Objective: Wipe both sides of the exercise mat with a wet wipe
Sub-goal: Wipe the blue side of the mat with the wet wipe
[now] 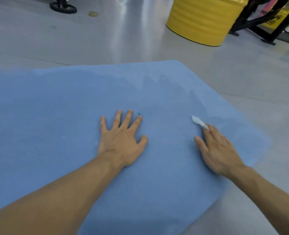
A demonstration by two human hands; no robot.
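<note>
A blue exercise mat (55, 116) lies flat on the grey floor and fills most of the view. My left hand (121, 141) rests palm down on its middle, fingers spread and straight. To the right, my right hand (216, 150) lies flat on the mat with straight fingers pressing a small white wet wipe (198, 122) against the surface; the wipe sticks out past the fingertips. Darker damp streaks show on the mat beyond the wipe.
A yellow drum (203, 19) stands on the floor at the back right, beside a black metal frame (267, 22). A black wheel-shaped object (63, 7) sits at the back left. Grey floor (106, 39) surrounds the mat's far and right edges.
</note>
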